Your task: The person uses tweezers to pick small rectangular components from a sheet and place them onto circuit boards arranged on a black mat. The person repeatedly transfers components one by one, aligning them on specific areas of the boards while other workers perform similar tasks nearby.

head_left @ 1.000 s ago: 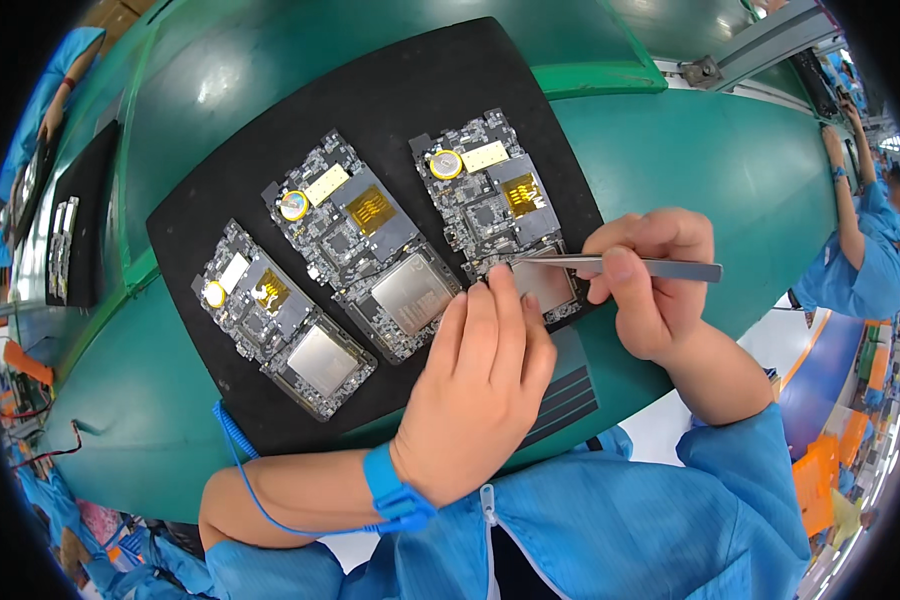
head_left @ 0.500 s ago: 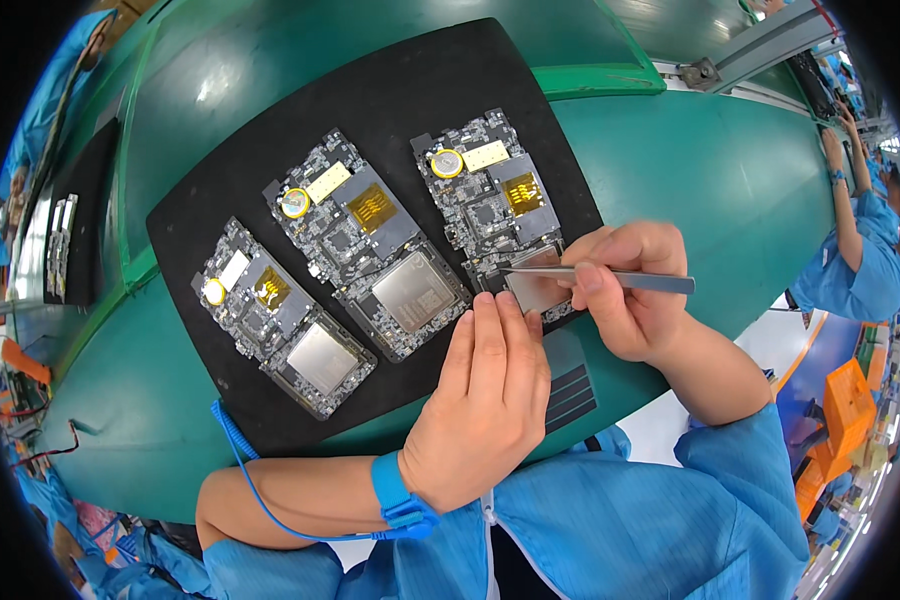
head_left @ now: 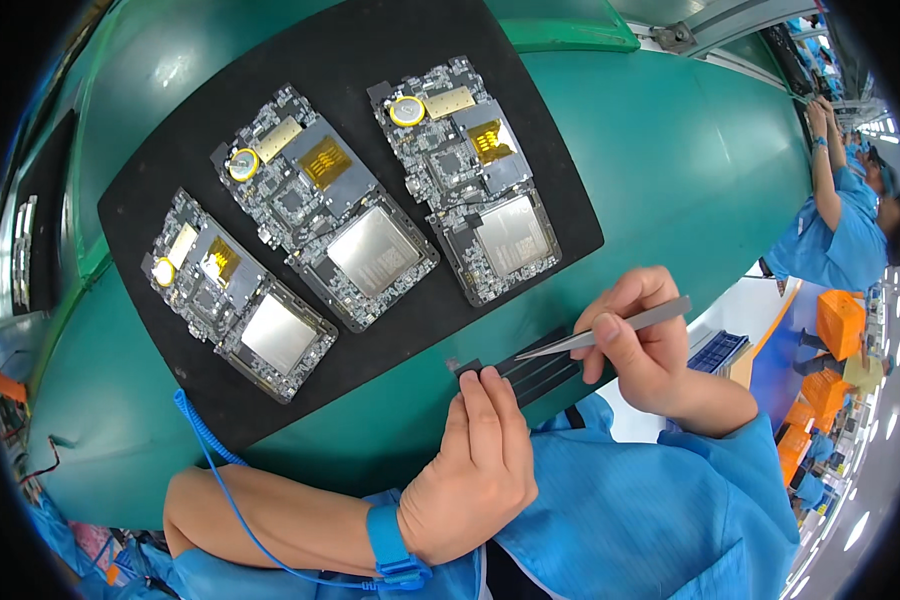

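Right hand (head_left: 638, 345) pinches slim grey metal tweezers (head_left: 602, 330), tips over the ribbed black strip (head_left: 530, 372) at the green bench's near edge. Left hand (head_left: 480, 455) fingers flat, pinning that strip. Looks like a pick step; next needs a fine grab, then carry to the circuit boards (head_left: 465, 190).

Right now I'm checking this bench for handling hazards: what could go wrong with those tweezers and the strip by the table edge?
The dark strip lies at the table's near edge, pinned only by left hand fingertips, so it might slide off. The tweezers in the right hand have sharp tips close to those fingers. The three circuit boards lie exposed nearby.
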A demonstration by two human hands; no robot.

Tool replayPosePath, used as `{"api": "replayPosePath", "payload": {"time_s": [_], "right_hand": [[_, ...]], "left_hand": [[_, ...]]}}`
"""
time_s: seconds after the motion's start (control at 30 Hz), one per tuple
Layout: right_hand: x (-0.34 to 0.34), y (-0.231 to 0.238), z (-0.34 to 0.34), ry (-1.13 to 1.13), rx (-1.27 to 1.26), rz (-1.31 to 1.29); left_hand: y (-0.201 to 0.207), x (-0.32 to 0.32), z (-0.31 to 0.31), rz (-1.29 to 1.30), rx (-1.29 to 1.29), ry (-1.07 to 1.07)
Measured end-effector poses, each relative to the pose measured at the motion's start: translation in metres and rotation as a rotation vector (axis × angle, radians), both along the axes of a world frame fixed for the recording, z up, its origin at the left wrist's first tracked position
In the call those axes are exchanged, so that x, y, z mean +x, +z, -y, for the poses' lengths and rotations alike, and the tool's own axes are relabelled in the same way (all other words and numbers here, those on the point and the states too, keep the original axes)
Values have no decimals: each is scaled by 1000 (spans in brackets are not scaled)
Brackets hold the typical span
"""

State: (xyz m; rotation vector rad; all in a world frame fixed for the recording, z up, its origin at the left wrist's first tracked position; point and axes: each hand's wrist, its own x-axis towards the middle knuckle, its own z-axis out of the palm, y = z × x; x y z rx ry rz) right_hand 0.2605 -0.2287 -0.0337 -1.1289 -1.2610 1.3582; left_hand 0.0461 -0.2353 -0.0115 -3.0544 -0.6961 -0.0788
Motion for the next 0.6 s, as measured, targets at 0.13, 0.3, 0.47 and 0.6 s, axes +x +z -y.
{"api": "replayPosePath", "payload": {"time_s": [0.13, 0.3, 0.47, 0.6], "right_hand": [[-5, -13, 7, -26, 93, 30], [-16, -14, 7, 29, 100, 23], [-19, -15, 4, 31, 90, 18], [-18, -10, 1, -23, -63, -98]], "left_hand": [[-1, 1, 6, -10, 17, 63], [1, 0, 8, -29, 22, 98], [-2, 2, 8, -26, 39, 89], [-2, 1, 8, -34, 39, 90]]}}
